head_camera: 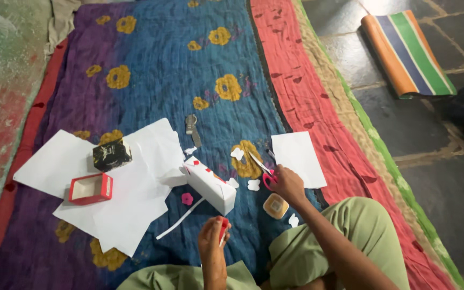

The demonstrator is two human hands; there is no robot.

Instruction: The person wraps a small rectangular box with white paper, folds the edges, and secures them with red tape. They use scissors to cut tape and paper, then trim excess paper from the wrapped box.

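The red-handled scissors (264, 172) lie on the quilted floral cloth (189, 64), blades pointing to 10 o'clock, handle loops gripped by the right hand (287, 185). The left hand (213, 235) pinches a small red paper piece (223, 224). Between both hands, at 11 o'clock of the left hand, stands a white paper-wrapped box (210, 185). White paper sheets (130, 188) lie farther left, bearing a red shallow box (91, 188).

Home floor: quilt (189, 64) over stone tiles (404, 129)
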